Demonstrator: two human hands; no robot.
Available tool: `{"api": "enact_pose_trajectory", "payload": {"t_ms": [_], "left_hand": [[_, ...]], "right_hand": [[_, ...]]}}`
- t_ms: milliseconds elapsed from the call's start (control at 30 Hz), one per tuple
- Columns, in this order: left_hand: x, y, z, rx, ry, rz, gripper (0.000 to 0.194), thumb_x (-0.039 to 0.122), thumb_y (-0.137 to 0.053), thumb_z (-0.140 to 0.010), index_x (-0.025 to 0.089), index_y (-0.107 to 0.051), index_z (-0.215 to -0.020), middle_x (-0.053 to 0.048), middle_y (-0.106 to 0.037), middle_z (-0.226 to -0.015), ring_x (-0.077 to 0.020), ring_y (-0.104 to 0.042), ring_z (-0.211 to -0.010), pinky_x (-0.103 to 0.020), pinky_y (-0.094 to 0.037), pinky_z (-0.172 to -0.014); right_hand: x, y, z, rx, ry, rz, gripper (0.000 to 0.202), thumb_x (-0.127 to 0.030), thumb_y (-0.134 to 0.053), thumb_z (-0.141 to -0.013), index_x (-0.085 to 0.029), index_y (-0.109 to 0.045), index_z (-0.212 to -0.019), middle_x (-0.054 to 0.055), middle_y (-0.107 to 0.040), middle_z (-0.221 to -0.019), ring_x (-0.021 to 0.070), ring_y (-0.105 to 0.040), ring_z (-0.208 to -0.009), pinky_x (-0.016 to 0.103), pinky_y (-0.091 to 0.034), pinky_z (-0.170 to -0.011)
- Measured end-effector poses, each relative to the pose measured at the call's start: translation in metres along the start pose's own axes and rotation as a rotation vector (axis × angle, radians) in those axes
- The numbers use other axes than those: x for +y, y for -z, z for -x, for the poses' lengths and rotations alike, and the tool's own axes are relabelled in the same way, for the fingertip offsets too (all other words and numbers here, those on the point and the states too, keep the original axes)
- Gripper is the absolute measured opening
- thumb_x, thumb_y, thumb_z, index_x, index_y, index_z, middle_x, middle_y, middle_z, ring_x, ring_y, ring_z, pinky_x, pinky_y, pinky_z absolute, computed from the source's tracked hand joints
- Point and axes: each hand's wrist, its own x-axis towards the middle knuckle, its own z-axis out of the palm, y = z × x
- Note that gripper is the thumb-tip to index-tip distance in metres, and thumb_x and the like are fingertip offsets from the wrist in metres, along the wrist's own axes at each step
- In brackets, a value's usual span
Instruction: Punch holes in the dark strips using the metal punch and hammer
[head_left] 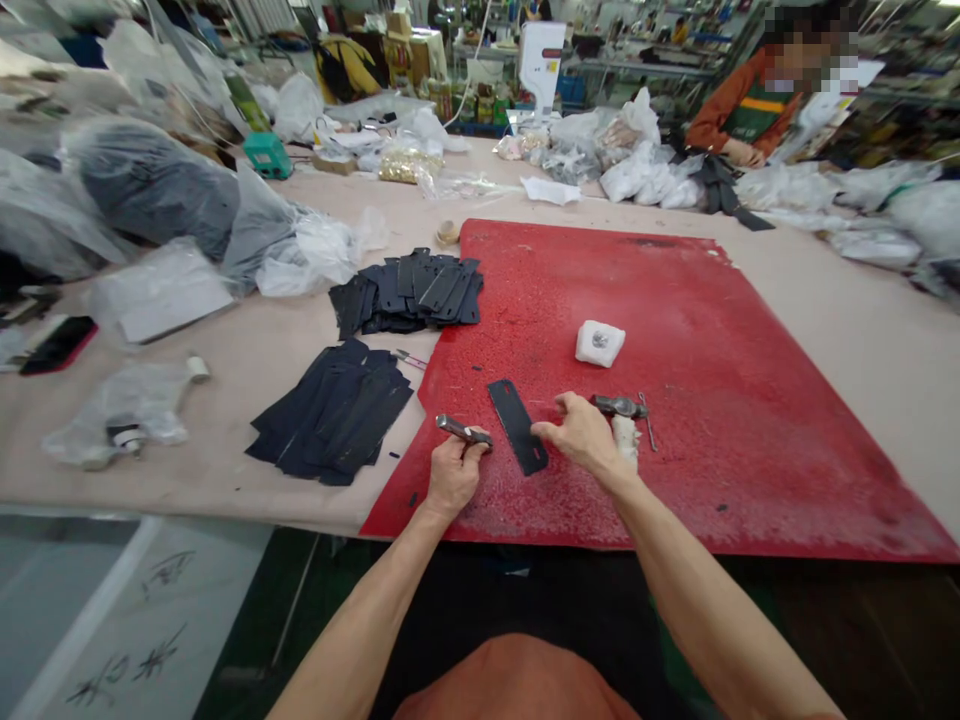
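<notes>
My left hand (454, 472) is closed around a metal hand punch (463, 431), held tilted over the red mat. Just right of it, a dark flat piece (519, 428) with slots near both ends lies on the mat. My right hand (581, 432) is at that piece's right edge, thumb and forefinger apart; whether it touches the piece I cannot tell. Beside my right wrist lies a hammer (616, 405), its handle wrapped in white and partly hidden by the hand. A white block (600, 343) with a grey spot on top sits farther back.
Two piles of dark pieces, a near stack (334, 415) and a far stack (412, 290), lie to the left. The red mat (750, 400) covers the table's middle. A thin metal rod (649, 422) lies by the hammer. Plastic-wrapped bundles (157, 185) line the left; a person (750, 110) is across the table.
</notes>
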Motion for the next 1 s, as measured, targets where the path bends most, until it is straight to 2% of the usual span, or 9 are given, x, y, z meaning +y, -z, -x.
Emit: {"api": "enact_pose_trajectory", "payload": {"t_ms": [100,233,300,433,567,700,800,900,1000], "left_hand": [[0.002,0.002,-0.001,0.009,-0.004,-0.022,0.016,0.019,-0.055,-0.085,0.02,-0.069,-0.09,-0.003,-0.074,-0.09,-0.0184,-0.069,-0.086,-0.029,-0.054,-0.084],[0.002,0.004,0.0,0.015,-0.008,-0.019,0.016,0.019,-0.055,-0.085,0.019,-0.07,-0.09,-0.004,-0.074,-0.09,-0.0182,-0.069,-0.086,-0.028,-0.053,-0.083],[0.002,0.004,0.0,0.021,-0.008,-0.017,0.015,0.018,-0.055,-0.084,0.018,-0.07,-0.089,-0.004,-0.074,-0.089,-0.0184,-0.069,-0.086,-0.028,-0.053,-0.082],[0.003,0.005,-0.002,0.02,0.001,-0.02,0.016,0.019,-0.054,-0.084,0.018,-0.07,-0.089,-0.004,-0.074,-0.089,-0.0182,-0.069,-0.085,-0.028,-0.054,-0.082],[0.004,0.005,-0.002,0.023,0.019,0.021,0.017,0.021,-0.054,-0.084,0.017,-0.07,-0.088,-0.004,-0.074,-0.089,-0.0185,-0.07,-0.084,-0.028,-0.055,-0.081],[0.001,0.004,-0.003,0.027,0.015,0.008,0.018,0.023,-0.054,-0.084,0.018,-0.071,-0.089,-0.004,-0.075,-0.089,-0.0191,-0.071,-0.084,-0.029,-0.056,-0.081],[0.0,0.005,-0.004,0.029,0.013,-0.017,0.019,0.026,-0.054,-0.085,0.018,-0.071,-0.089,-0.005,-0.075,-0.091,-0.0201,-0.071,-0.087,-0.031,-0.056,-0.083],[0.001,0.005,-0.004,0.024,0.009,-0.042,0.02,0.028,-0.054,-0.086,0.018,-0.07,-0.091,-0.005,-0.075,-0.091,-0.0202,-0.071,-0.086,-0.031,-0.057,-0.082],[0.001,0.005,-0.005,0.03,0.0,-0.078,0.021,0.029,-0.053,-0.086,0.018,-0.07,-0.091,-0.005,-0.075,-0.09,-0.0204,-0.071,-0.086,-0.032,-0.057,-0.083]], "right_hand": [[-0.036,-0.018,0.008,-0.044,0.046,0.234,0.06,-0.043,-0.077,-0.067,-0.014,-0.055,-0.114,0.017,-0.061,-0.113,0.0294,-0.061,-0.105,0.036,-0.046,-0.086],[-0.053,-0.038,0.009,-0.119,-0.034,0.19,0.051,-0.03,-0.075,-0.067,-0.011,-0.054,-0.109,0.02,-0.061,-0.11,0.0306,-0.062,-0.1,0.036,-0.046,-0.081],[-0.047,-0.04,0.004,-0.126,-0.029,0.116,0.042,-0.025,-0.072,-0.067,-0.011,-0.056,-0.103,0.017,-0.064,-0.1,0.0284,-0.063,-0.093,0.034,-0.045,-0.077],[-0.026,-0.033,-0.003,-0.147,0.073,-0.111,0.009,-0.022,-0.063,-0.07,-0.017,-0.06,-0.076,0.003,-0.063,-0.071,0.0184,-0.06,-0.072,0.027,-0.042,-0.066],[-0.007,-0.017,-0.002,-0.106,0.155,-0.374,0.02,-0.033,-0.052,-0.081,-0.018,-0.065,-0.083,-0.001,-0.062,-0.068,0.0139,-0.055,-0.061,0.024,-0.043,-0.058],[0.004,0.003,-0.003,0.043,0.298,-0.727,0.022,-0.037,-0.058,-0.081,-0.02,-0.07,-0.087,0.002,-0.07,-0.086,0.0182,-0.062,-0.081,0.03,-0.049,-0.078],[0.008,0.009,-0.001,0.109,0.441,-1.025,0.014,-0.034,-0.065,-0.081,-0.023,-0.073,-0.081,0.006,-0.071,-0.099,0.0213,-0.062,-0.1,0.035,-0.045,-0.094],[0.01,0.006,0.002,0.042,0.453,-1.115,0.013,-0.034,-0.067,-0.083,-0.023,-0.072,-0.079,0.007,-0.069,-0.101,0.0202,-0.061,-0.1,0.034,-0.046,-0.091],[0.013,0.006,0.0,-0.202,0.546,-1.214,0.018,-0.034,-0.068,-0.085,-0.019,-0.069,-0.075,0.006,-0.065,-0.095,0.017,-0.06,-0.091,0.029,-0.047,-0.081]]}}
